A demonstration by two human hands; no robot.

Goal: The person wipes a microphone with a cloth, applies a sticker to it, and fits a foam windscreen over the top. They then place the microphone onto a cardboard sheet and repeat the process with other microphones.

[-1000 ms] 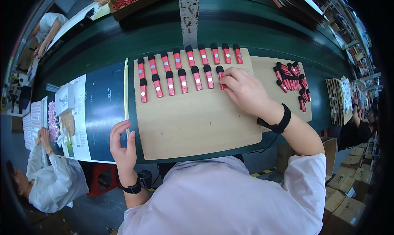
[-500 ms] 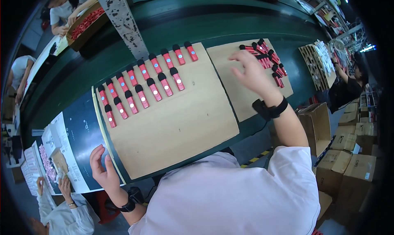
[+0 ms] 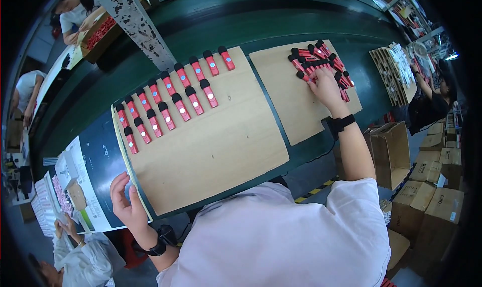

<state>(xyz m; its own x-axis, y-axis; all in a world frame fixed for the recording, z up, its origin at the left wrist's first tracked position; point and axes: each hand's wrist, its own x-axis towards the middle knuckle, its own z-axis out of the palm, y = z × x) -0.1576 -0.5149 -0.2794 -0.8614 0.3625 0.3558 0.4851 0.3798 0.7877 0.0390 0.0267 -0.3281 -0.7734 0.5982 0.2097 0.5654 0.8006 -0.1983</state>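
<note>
My right hand (image 3: 327, 90) reaches into a loose pile of small red pieces with black rounded heads (image 3: 337, 62), shaped like little microphones, on the right cardboard sheet (image 3: 281, 101). Its thumb and fingers close around the red end of one microphone-shaped piece (image 3: 303, 76) at the pile's near left side; the fingertips are partly hidden. On the larger left cardboard sheet (image 3: 216, 141), similar pieces stand in two slanting rows, black heads away from me, each with a pale round dot. My left hand (image 3: 128, 201) is open and holds nothing, beside that sheet's near left corner.
A painted metal post (image 3: 133, 26) rises behind the rows. An open carton (image 3: 386, 154) and stacked boxes (image 3: 419, 206) stand at the right. Printed sheets (image 3: 75, 181) lie at the left. Co-workers sit at the upper left, lower left and right.
My right hand has moved from above the right cardboard sheet down into the pile, and its fingers have closed. My left hand stays nearly where it was.
</note>
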